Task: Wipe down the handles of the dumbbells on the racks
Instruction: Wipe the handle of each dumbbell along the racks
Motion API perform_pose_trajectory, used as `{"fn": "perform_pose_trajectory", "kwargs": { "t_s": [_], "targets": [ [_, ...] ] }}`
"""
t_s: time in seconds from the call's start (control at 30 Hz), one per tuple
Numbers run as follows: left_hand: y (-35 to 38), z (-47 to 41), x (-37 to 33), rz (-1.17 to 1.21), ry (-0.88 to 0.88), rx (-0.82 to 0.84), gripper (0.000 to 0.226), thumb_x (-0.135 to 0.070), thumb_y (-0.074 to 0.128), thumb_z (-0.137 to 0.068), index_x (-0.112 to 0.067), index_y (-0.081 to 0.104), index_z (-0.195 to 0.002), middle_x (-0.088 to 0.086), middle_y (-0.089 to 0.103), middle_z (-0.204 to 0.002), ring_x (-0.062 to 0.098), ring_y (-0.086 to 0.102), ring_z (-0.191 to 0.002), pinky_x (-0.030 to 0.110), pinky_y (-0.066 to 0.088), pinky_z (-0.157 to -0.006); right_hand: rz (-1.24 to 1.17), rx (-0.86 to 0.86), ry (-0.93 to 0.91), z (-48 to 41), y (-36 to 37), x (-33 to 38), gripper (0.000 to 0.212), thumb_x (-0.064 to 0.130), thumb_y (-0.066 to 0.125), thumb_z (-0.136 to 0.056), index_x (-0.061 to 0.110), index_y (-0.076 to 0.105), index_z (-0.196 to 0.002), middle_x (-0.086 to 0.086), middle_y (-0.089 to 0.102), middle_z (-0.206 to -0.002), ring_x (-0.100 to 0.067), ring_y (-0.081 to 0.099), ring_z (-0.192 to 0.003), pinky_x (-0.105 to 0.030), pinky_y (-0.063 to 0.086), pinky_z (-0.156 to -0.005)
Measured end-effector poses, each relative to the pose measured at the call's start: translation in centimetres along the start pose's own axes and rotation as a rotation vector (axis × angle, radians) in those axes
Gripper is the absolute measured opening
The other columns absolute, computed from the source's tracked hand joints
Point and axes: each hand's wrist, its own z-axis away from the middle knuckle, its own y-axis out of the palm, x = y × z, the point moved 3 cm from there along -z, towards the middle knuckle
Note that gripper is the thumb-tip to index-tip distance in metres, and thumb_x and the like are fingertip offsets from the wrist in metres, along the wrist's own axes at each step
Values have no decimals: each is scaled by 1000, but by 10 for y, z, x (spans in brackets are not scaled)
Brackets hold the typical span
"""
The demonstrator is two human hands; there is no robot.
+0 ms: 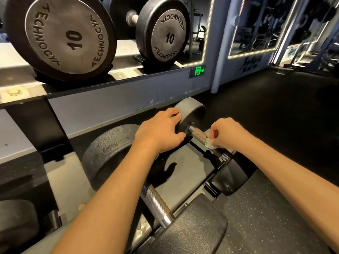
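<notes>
On the lower rack lies a small dumbbell with a knurled metal handle [199, 135]. My right hand [226, 135] pinches a crumpled white wipe [209, 143] against the near part of that handle. My left hand [161, 130] rests with spread fingers on the dumbbell's far black head [192, 114]. Its near head [233, 177] sits below my right wrist. A bigger dumbbell with a shiny knurled handle [156, 204] lies closer to me, partly under my left forearm.
Two "10" Technogym dumbbells [62, 36] [163, 33] stand on the upper shelf [23, 90]. Behind the rack is a grey wall with mirrors [256, 26] and a green exit sign [197, 70]. Dark rubber floor [271, 110] lies to the right.
</notes>
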Motion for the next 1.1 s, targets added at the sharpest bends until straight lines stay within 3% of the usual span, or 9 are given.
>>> {"fn": "perform_pose_trajectory", "kwargs": {
  "t_s": [0.13,0.3,0.6,0.73,1.1],
  "targets": [
    [3,0,2,-44,11,-15,58,-48,45,-92,-24,33,-144,-11,18,-155,14,26,-137,36,43,-92,167,58,58,4,4,-3,23,19,68,-86,15,63,-108,-5,64,-103,-19,63,-94,-34,54,-86],
    [6,-2,3,-71,5,-21,62,-49,45,-91,-25,30,-146,-11,17,-156,14,24,-139,39,44,-94,73,87,81,-7,-1,7,32,19,66,-88,13,62,-119,-8,62,-112,-21,62,-102,-36,51,-93],
    [7,-3,4,-77,8,-38,65,-50,45,-91,-26,27,-148,-12,14,-157,13,22,-140,38,45,-94,-240,-219,-109,-30,2,27,16,20,64,-89,15,70,-103,-5,67,-99,-18,62,-94,-35,51,-92],
    [7,-2,3,-81,11,-31,65,-50,45,-91,-26,27,-148,-12,14,-157,13,23,-139,38,44,-94,-292,-209,-98,-32,3,22,10,21,68,-86,16,71,-95,-1,66,-92,-15,62,-90,-31,50,-88],
    [6,0,3,-75,7,-7,64,-47,46,-91,-24,27,-148,-10,15,-156,14,23,-139,41,45,-96,108,34,9,-5,-1,0,8,20,69,-83,20,68,-92,0,65,-87,-16,63,-84,-34,55,-81]
  ]
}}
